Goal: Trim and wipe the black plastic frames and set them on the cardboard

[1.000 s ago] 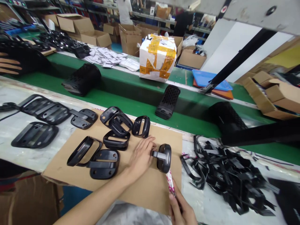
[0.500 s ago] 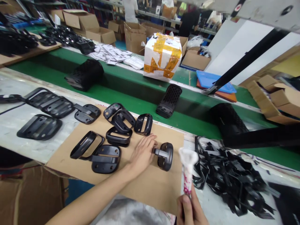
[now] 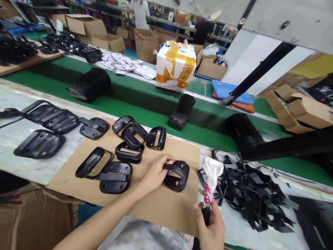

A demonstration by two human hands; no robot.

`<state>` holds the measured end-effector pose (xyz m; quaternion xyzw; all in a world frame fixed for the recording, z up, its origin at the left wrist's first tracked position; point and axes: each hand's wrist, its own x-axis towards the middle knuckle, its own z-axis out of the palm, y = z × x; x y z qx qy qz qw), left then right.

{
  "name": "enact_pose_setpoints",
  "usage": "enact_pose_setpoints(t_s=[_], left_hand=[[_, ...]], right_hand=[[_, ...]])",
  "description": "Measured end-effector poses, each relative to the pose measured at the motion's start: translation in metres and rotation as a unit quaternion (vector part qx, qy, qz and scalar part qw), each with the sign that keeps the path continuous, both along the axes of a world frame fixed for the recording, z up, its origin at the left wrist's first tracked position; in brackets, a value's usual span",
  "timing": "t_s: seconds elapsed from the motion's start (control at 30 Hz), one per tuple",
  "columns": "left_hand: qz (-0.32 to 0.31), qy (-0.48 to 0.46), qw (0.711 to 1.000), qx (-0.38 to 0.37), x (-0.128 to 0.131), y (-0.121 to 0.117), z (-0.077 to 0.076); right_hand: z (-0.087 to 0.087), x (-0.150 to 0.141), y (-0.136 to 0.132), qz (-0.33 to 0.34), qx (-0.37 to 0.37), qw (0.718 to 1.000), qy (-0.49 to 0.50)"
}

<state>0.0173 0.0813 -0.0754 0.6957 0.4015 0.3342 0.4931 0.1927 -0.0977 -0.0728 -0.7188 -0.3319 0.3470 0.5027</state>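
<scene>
My left hand [image 3: 154, 173] is closed on the strap end of a black plastic bracket [image 3: 179, 177], an oval plate with a raised band, on a brown cardboard sheet [image 3: 161, 211]. My right hand [image 3: 212, 222] grips the black handle of a hammer-like tool [image 3: 212, 173] and holds it upright. White plastic with pink print wraps its wider head, so the bare head is hidden. Several similar black brackets [image 3: 116, 177] lie left of my left hand on the cardboard. Right of the tool is a tangled pile of black straps [image 3: 257, 194].
More black plates [image 3: 40, 144] lie on the left of the white table. Behind runs a green conveyor belt [image 3: 145, 111] with black perforated housings [image 3: 182, 111] on it. A taped white box [image 3: 175, 66] stands beyond. A black metal post [image 3: 260, 73] rises at right; people work farther back.
The bracket under my left hand has turned from its edge to show its face, and my fingers have curled onto its strap. My right hand and the tool have shifted slightly.
</scene>
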Motion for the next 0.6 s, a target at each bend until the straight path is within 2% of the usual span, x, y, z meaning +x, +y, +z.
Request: enact_pose_setpoints(t_s=[0.07, 0.13, 0.23, 0.3, 0.4, 0.6], left_hand=[[0.0, -0.082, 0.989, -0.125, 0.003, -0.004, 0.01], [0.005, -0.149, 0.962, -0.229, 0.008, -0.01, 0.017], [0.03, -0.224, 0.905, -0.361, 0.013, -0.02, 0.022], [0.027, -0.269, 0.865, -0.423, 0.014, -0.025, 0.022], [0.006, -0.303, 0.838, -0.454, 0.015, -0.029, 0.024], [-0.003, -0.286, 0.846, -0.451, 0.018, -0.03, 0.039]], right_hand=[[0.01, -0.009, 0.012, -0.012, 0.009, 0.999, -0.04], [0.018, -0.02, 0.022, 0.002, 0.025, 0.999, -0.027], [0.021, -0.036, 0.029, 0.04, 0.049, 0.998, 0.014], [0.02, -0.044, 0.03, 0.052, 0.051, 0.997, 0.036], [0.019, -0.05, 0.029, 0.049, 0.053, 0.996, 0.048], [0.022, -0.044, 0.032, 0.042, 0.082, 0.996, -0.021]])
